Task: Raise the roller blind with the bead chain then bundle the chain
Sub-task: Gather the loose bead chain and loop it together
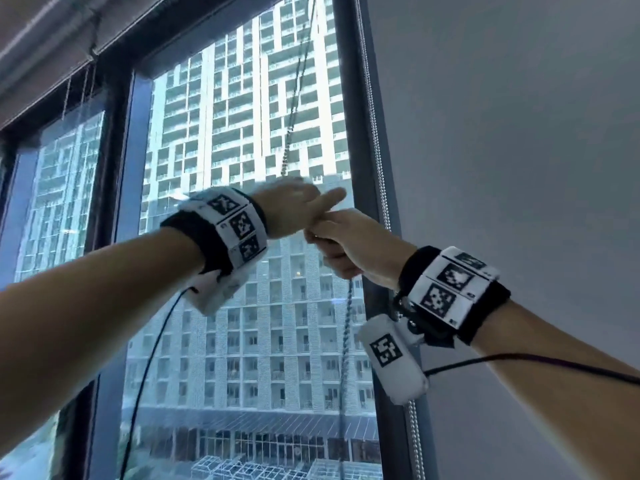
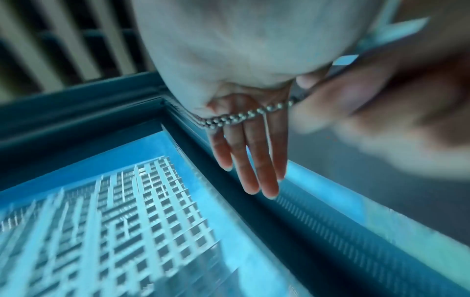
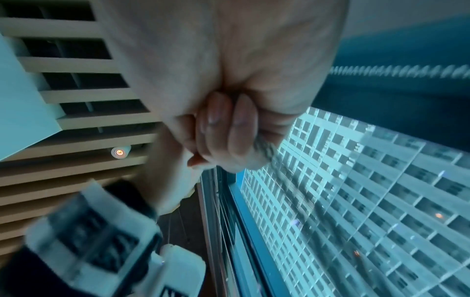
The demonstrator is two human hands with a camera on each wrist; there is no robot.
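The metal bead chain hangs doubled in front of the window glass, runs down into my two hands and dangles on below them. My left hand is raised with its fingers straight, and the chain lies across them near the knuckles. Just right of it and touching it, my right hand is a fist. Its curled fingers grip the chain, which comes out blurred past them. The roller blind's fabric is out of sight above this pane.
A second bead chain hangs along the dark window frame at the right. Past it is a plain grey surface. A rolled blind and slatted ceiling sit at top left. Cables trail from both wrist cameras.
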